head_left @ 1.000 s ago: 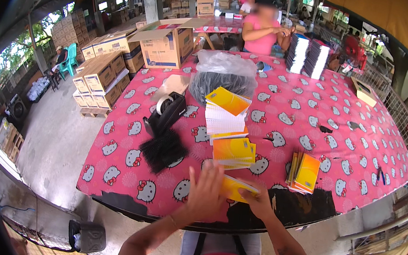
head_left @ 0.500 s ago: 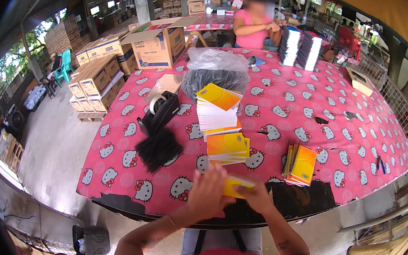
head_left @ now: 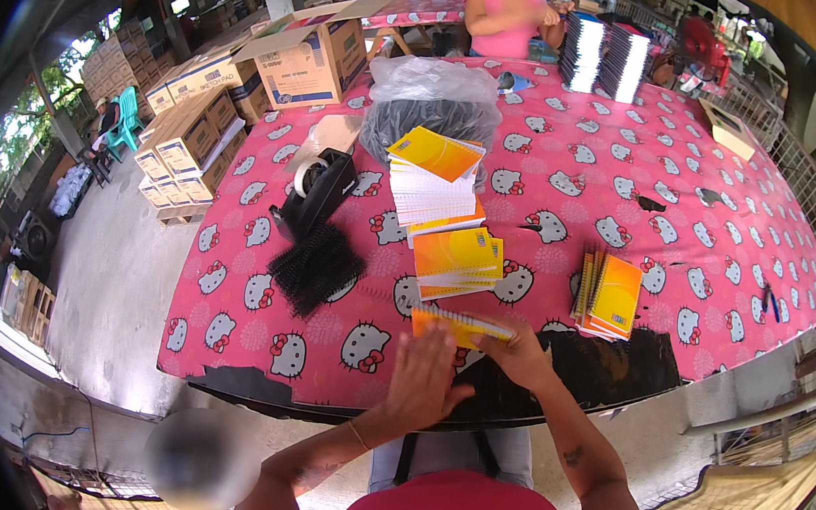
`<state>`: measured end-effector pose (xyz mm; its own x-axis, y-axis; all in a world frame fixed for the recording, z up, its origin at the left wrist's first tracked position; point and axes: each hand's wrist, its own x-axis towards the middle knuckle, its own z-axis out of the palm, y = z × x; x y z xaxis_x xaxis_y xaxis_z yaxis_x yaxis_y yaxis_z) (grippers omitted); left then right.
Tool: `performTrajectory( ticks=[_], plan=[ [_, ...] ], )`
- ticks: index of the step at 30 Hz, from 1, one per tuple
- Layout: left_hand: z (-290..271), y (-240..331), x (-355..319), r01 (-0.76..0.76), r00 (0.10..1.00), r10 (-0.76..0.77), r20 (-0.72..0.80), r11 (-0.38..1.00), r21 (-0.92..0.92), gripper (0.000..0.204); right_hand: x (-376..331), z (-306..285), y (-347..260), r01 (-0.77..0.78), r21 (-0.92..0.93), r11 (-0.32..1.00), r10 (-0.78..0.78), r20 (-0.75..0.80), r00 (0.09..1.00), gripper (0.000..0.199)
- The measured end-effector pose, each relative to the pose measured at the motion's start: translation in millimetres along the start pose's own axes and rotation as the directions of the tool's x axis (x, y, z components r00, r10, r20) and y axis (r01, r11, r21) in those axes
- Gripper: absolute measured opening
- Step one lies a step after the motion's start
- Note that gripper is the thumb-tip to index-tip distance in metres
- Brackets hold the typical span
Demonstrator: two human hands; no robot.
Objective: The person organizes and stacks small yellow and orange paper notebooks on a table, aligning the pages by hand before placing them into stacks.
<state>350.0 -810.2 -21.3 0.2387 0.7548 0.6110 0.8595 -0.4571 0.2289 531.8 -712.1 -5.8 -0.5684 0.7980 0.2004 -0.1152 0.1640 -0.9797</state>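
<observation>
Holding one yellow notebook (head_left: 460,326) at the table's (head_left: 639,171) near edge: my right hand (head_left: 518,353) grips its end, left hand (head_left: 422,378) flat against it, steadying; finished stack (head_left: 608,296) right of it.

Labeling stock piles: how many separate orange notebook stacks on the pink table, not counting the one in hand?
3. Tall stack near the plastic bag; low stack just ahead of the hands; spiral-bound stack at right. The dark stacks at the far edge may be notebooks too; cannot tell.
</observation>
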Motion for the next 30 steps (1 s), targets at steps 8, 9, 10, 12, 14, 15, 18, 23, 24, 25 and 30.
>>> performTrajectory(
  ticks=[8,9,10,12,14,15,18,23,24,25,30],
  plan=[
    [-14.4,-27.6,58.8,-0.029,0.896,-0.024,0.443,0.993,0.113,0.075,1.1,-1.1,47.6,-0.1,-0.002,0.995,0.1,0.09,0.991,0.037],
    [-6.8,-19.5,48.5,-0.065,0.947,0.004,0.321,0.981,0.18,0.076,1.0,1.9,49.8,-0.082,0.001,0.997,0.082,0.065,0.995,0.037],
    [-1.8,-11.0,32.8,-0.061,0.942,0.017,0.336,0.991,0.119,0.078,2.8,1.8,50.6,-0.056,-0.004,0.998,0.056,0.038,0.998,0.037],
    [4.4,3.5,-0.3,-0.043,0.93,0.041,0.366,0.999,-0.003,0.082,2.8,1.1,52.0,-0.068,-0.007,0.998,0.068,0.037,0.997,0.038],
    [-2.8,-1.1,36.5,-0.043,0.958,0.02,0.287,0.996,0.074,0.083,1.0,0.2,54.8,-0.143,-0.002,0.99,0.142,0.08,0.987,0.039],
    [-7.4,-1.7,48.5,-0.04,0.966,0.009,0.257,0.993,0.114,0.084,-0.4,0.2,57.8,-0.136,0.012,0.991,0.134,0.092,0.987,0.038],
    [-1.2,-5.4,48.6,-0.081,0.95,0.035,0.312,0.987,0.137,0.084,0.9,-0.5,60.6,-0.078,0.023,0.997,0.075,0.091,0.993,0.035],
    [1.3,4.0,37.6,-0.029,0.97,-0.021,0.242,0.979,0.203,0.087,0.3,5.9,61.4,-0.238,-0.066,0.969,0.244,0.088,0.966,0.028],
    [1.6,1.2,51.8,-0.003,0.979,-0.053,0.197,0.963,0.271,0.087,-1.0,6.2,61.1,-0.228,-0.055,0.972,0.232,0.087,0.969,0.026],
    [-0.6,3.2,42.3,-0.024,0.967,-0.037,0.253,0.972,0.235,0.086,-1.2,6.7,56.5,-0.215,-0.046,0.976,0.218,0.097,0.971,0.024],
    [1.6,11.5,12.1,-0.029,0.977,0.011,0.212,0.996,0.083,0.071,1.0,9.8,55.2,-0.05,-0.069,0.996,0.05,0.004,0.999,0.022]
  ],
)
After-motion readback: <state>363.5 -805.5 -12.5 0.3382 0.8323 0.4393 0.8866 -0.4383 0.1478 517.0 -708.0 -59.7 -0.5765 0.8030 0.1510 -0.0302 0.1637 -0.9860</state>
